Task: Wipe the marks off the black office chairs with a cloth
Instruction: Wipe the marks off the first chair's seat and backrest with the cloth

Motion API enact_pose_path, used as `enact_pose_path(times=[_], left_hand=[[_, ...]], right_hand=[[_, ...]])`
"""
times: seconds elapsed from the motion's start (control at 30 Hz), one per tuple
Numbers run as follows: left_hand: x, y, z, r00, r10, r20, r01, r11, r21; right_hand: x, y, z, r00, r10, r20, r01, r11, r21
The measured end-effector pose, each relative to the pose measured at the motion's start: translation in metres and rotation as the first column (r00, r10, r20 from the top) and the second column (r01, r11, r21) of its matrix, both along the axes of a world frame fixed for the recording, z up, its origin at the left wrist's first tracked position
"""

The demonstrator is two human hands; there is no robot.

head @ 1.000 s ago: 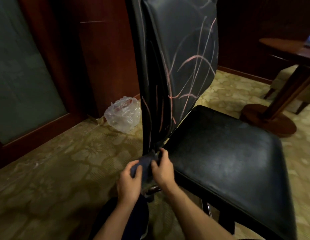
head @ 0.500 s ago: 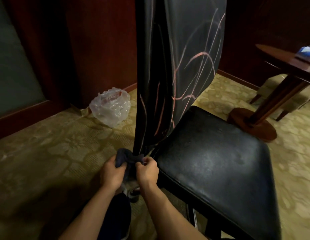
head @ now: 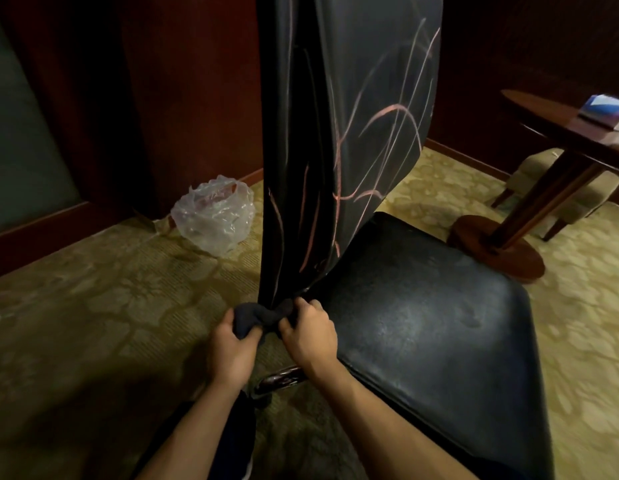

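A black office chair stands in front of me, its tall backrest (head: 363,116) streaked with pink and white marks on the front and on the side edge. The black seat (head: 432,323) spreads to the right. A dark blue cloth (head: 257,315) is bunched against the bottom of the backrest's side edge. My left hand (head: 231,351) grips the cloth's left end and my right hand (head: 309,334) grips its right end, both low beside the seat's near corner.
A crumpled clear plastic bag (head: 214,216) lies on the patterned carpet by the dark wood wall. A round wooden table (head: 560,133) with a disc base stands at the right, with an upholstered stool behind it. A chrome chair part (head: 280,379) shows under my wrists.
My view has shifted, so the chair sits further left and closer. Both hands went from fumbling with the cloth below the backrest to holding it bunched against the backrest's lower edge.
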State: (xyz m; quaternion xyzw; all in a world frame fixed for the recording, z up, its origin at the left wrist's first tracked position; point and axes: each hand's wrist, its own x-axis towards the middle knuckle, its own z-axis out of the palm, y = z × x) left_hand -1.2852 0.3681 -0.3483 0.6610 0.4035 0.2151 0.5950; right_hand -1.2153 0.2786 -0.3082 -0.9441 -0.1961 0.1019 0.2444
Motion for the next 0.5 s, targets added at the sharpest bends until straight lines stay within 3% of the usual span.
enact_pose_path(times=[0.1, 0.23, 0.33, 0.5], left_hand=[[0.004, -0.003, -0.002, 0.999, 0.022, -0.033, -0.019, 0.995, 0.096], [0.004, -0.006, 0.001, 0.999, 0.029, -0.041, -0.025, 0.996, 0.084], [0.005, -0.008, 0.002, 0.997, 0.041, -0.068, -0.036, 0.996, 0.078], [0.006, -0.011, 0.005, 0.971, 0.075, -0.226, -0.02, 0.971, 0.236]], right_hand=[[0.001, 0.002, -0.007, 0.984, -0.05, -0.172, 0.08, 0.982, 0.17], [0.011, 0.009, -0.03, 0.942, -0.066, -0.329, 0.183, 0.923, 0.339], [0.009, 0.009, -0.032, 0.923, -0.07, -0.378, 0.237, 0.877, 0.417], [0.001, 0.013, -0.041, 0.898, -0.145, -0.416, 0.348, 0.813, 0.468]])
